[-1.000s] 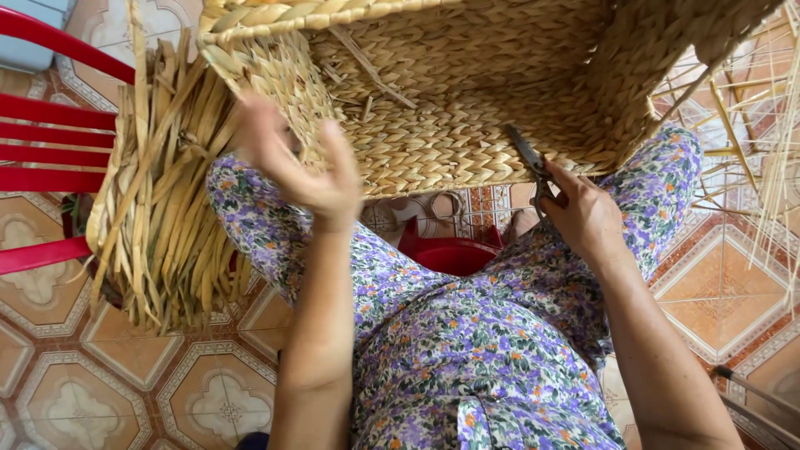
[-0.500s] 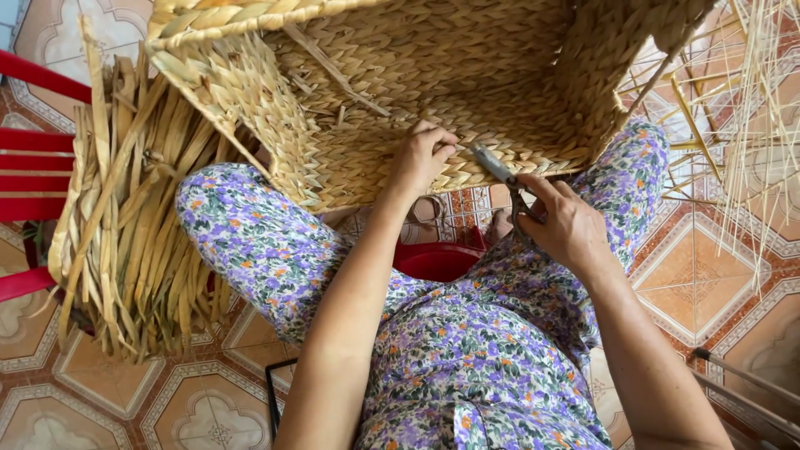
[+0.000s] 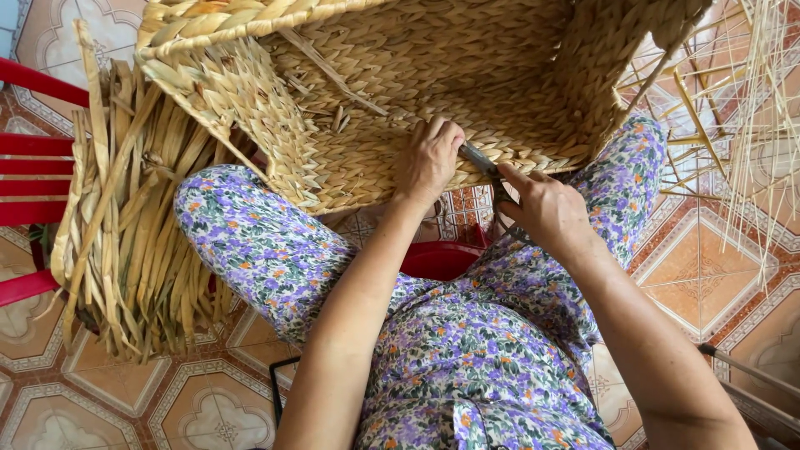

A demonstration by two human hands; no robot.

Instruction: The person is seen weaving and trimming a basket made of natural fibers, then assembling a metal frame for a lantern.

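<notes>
A large woven straw basket (image 3: 433,75) rests tilted across my knees, its opening turned toward me. My left hand (image 3: 429,158) presses on the basket's lower woven wall, fingers curled over the weave. My right hand (image 3: 546,208) holds a pair of grey scissors (image 3: 482,158), whose blades point at the basket wall right beside my left fingers. I sit in floral purple trousers (image 3: 467,333) on a red stool (image 3: 437,258).
A thick bundle of loose dried straw strips (image 3: 125,225) hangs at the left over a red plastic chair (image 3: 33,158). Thin straw stalks (image 3: 750,125) spread out at the right. Patterned tiles (image 3: 700,275) cover the floor.
My left hand has come down from the air onto the basket wall. The right hand has brought the scissors in toward it, and the view has shifted slightly.
</notes>
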